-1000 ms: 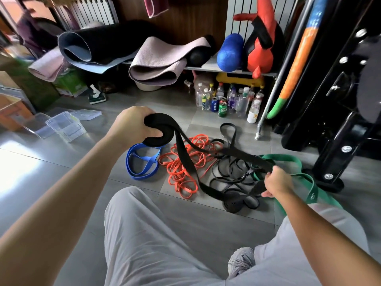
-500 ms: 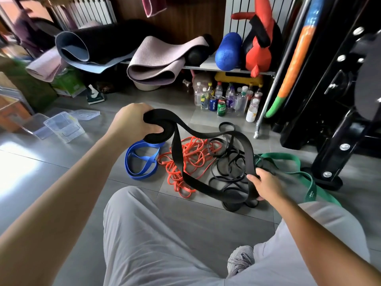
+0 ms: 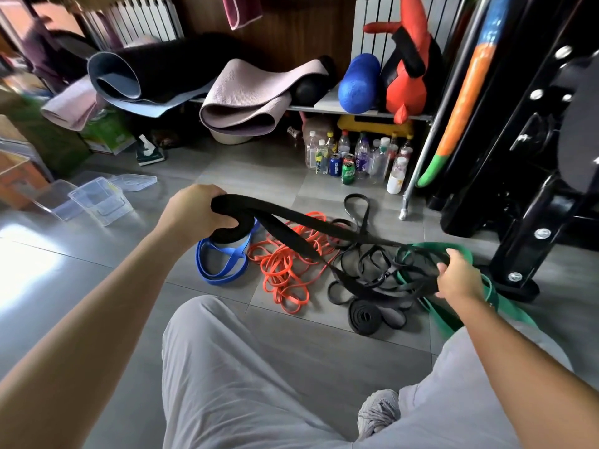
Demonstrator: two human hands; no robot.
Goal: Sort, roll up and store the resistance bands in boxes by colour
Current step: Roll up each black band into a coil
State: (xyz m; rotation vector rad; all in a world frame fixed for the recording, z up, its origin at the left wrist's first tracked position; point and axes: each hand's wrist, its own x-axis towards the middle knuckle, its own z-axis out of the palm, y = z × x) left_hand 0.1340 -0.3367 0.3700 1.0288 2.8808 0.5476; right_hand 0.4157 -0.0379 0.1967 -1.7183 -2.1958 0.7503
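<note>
My left grip holds the rolled black band; my right grip, holding its tail, moved out, so I can roll more.

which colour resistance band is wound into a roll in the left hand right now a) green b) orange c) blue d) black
d: the left hand grips a partly wound roll of wide black flat resistance band, whose loose length runs across to the right hand.
</note>
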